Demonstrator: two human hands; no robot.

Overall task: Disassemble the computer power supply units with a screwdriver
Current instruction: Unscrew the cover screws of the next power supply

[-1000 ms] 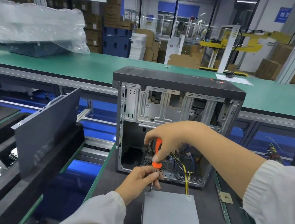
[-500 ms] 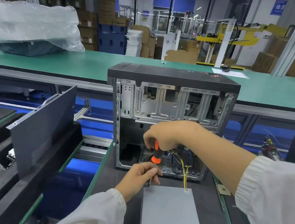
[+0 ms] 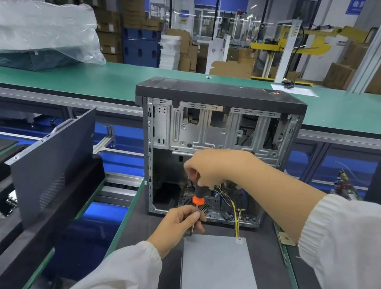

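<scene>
Surface (image 3: 263, 262): dark mat carrying the case and the unit, green edging down both sides.
Computer case (image 3: 210, 152): upright at the far end of the mat, side panel off, yellow wires (image 3: 236, 221) trailing out toward the unit.
Power supply unit (image 3: 218, 272): grey metal box lying flat just in front of the case, lid up; screws visible at far right and near left corners.
Right hand (image 3: 208, 170): curled over the top of the handle, clamped on it from above.
Left hand (image 3: 179, 225): fingers pinched round the bare shaft low down, steadying it.
Screwdriver (image 3: 198, 197): orange and black handle, held close to upright, tip down at the unit's far left corner.
Step in hand: probably loosening the far left lid screw.
Doing it well: shaft square to the lid, firm downward pressure while turning, left fingers loose enough to let the shaft spin; otherwise likely to slip out and chew the screw head.
</scene>
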